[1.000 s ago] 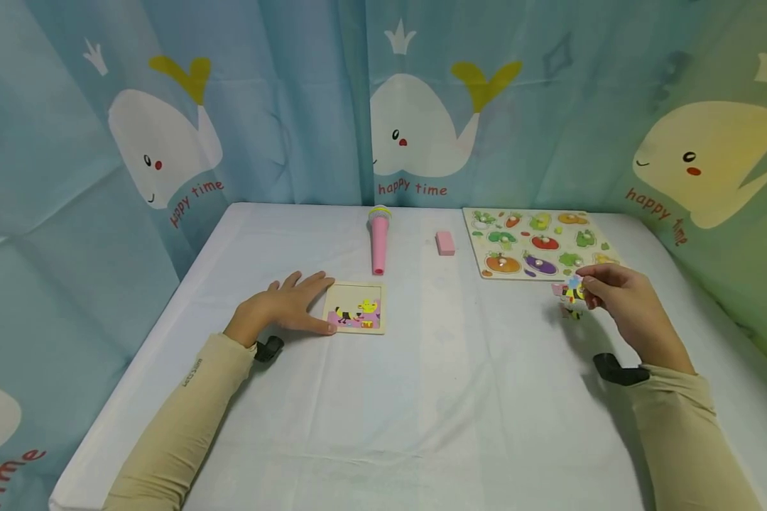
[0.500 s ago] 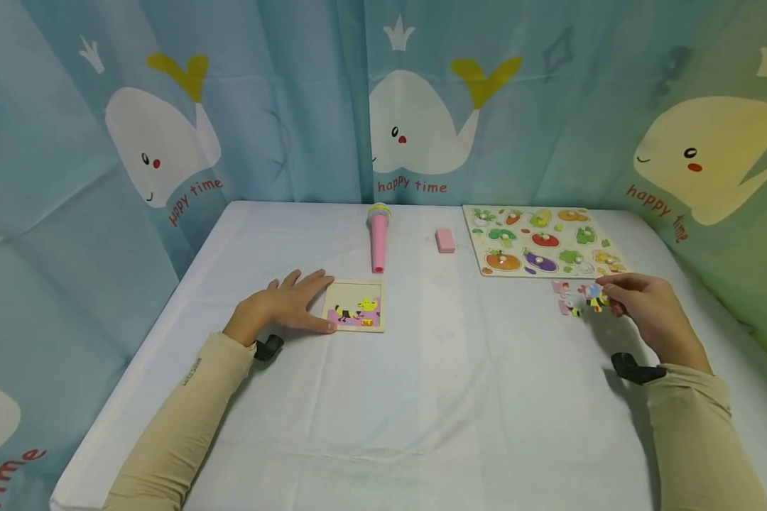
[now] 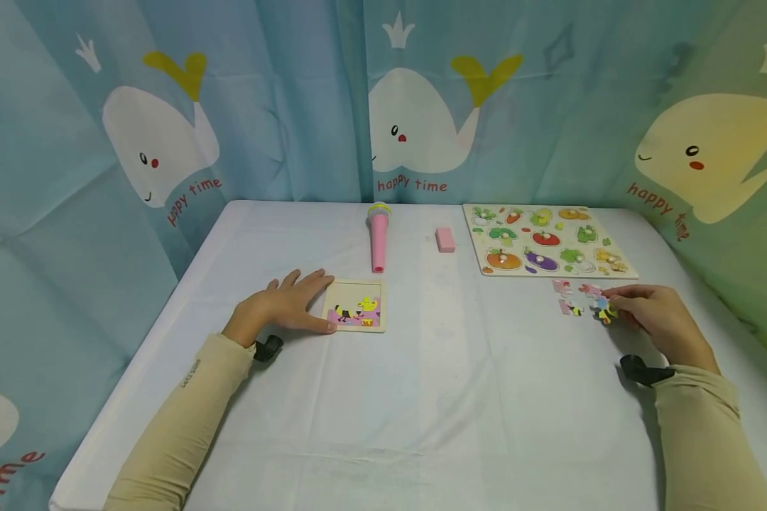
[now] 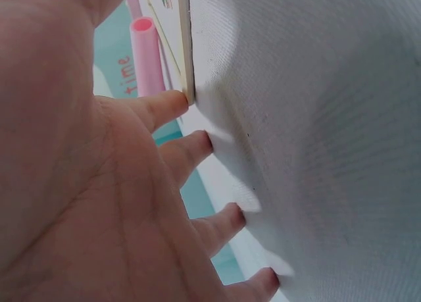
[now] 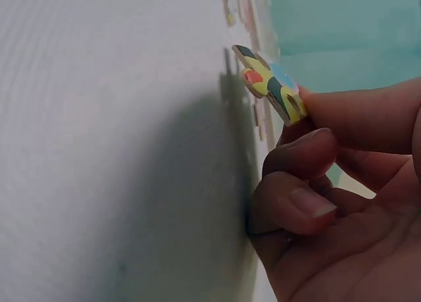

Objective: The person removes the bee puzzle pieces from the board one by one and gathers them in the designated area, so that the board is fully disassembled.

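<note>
In the head view a small square wooden puzzle tray (image 3: pixel 351 289) lies left of centre, with a few yellow, black and pink pieces fitted along its lower part. My left hand (image 3: pixel 285 304) rests on the table at the tray's left side, fingers spread, index fingertip and thumb touching its edge. At the right, my right hand (image 3: pixel 661 319) pinches a jigsaw piece (image 5: pixel 273 85) between thumb and index finger. It is yellow and black with blue and red patches, tilted just above the cloth. Loose pink jigsaw pieces (image 3: pixel 561 287) lie just left of it.
A vegetable peg puzzle board (image 3: pixel 492 245) lies at the back right, just beyond the loose pieces. A pink toy microphone (image 3: pixel 378 241) and a pink block (image 3: pixel 444 240) lie at the back middle. Whale-print curtains (image 3: pixel 319 106) hang around the white-covered table (image 3: pixel 422 411).
My right hand has moved right and slightly toward me, lowering the pinched piece and turning it. Loose pieces it had covered now show beside it. My left hand stays at the tray.
</note>
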A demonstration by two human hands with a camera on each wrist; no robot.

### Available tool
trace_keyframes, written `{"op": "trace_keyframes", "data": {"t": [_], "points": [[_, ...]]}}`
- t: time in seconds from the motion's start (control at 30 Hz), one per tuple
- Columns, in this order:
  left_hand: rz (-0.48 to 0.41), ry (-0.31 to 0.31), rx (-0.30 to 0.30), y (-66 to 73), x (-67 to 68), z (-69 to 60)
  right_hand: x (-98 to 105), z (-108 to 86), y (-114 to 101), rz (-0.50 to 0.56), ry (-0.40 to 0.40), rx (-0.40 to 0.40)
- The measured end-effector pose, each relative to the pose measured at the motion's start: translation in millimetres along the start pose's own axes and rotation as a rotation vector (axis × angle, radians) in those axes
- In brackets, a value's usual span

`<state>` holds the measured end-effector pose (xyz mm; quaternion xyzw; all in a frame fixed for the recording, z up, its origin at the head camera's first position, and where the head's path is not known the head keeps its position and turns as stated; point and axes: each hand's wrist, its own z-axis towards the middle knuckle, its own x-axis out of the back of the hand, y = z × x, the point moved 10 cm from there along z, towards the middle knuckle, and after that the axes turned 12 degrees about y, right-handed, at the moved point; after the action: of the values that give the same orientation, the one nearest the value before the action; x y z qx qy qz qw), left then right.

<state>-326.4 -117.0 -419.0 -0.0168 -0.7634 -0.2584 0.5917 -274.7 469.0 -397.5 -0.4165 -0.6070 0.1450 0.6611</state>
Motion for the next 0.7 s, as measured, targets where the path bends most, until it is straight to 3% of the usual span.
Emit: {"op": "trace_keyframes", "data": {"t": [0.17,0.33,0.7], "points": [[0.005,0.005,0.0,-0.5,0.2,0.0,-2.4,4.6,4.6,-0.034,0.003,-0.009],[0.001,0.004,-0.003,-0.6,0.1,0.3,-3.9,7.5,4.6,-0.094,0.007,0.034],[0.001,0.002,0.001,0.1,-0.6,-0.1,-3.5,11.6,4.9,-0.124,0.014,0.059]]}}
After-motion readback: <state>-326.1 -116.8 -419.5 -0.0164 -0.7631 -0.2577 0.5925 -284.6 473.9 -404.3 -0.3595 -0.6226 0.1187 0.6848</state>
